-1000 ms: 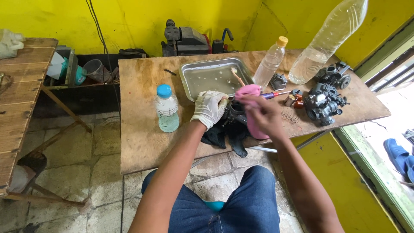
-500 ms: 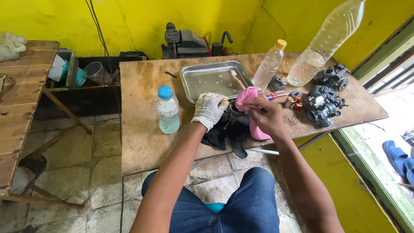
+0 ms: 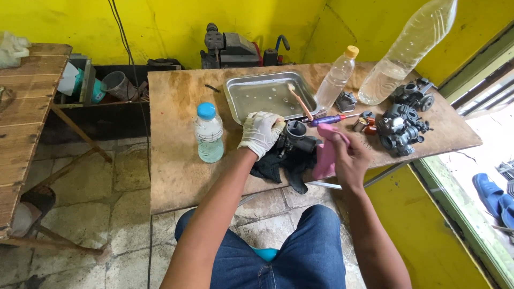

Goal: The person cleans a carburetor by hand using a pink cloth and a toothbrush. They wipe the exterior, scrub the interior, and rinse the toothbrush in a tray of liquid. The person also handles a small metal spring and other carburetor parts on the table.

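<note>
Gripping a dark metal carburettor body [image 3: 297, 140] near the front middle of the bench [image 3: 176, 176], the left hand [image 3: 261, 132], in a white glove, has its fingers closed around the part's left side. The part sits on a black rag [image 3: 278, 168] that hangs slightly over the bench's front edge. The right hand [image 3: 348, 158], bare, is closed on a pink cloth [image 3: 325, 155] pressed against the part's right side.

Just behind the hands lies a shallow metal tray [image 3: 267, 96], with a wooden-handled brush [image 3: 300, 101] leaning across its right rim. A purple-handled screwdriver [image 3: 329, 120] lies just beside the tray's near right corner. A small clear bottle with a blue cap [image 3: 209, 134] stands left of the gloved hand, apart from it. Toward the back right stand a slim clear bottle with a yellow cap [image 3: 337, 80] and a large clear plastic bottle [image 3: 407, 51] lying tilted. More dark engine parts [image 3: 401, 128] are clustered near the bench's right edge.
</note>
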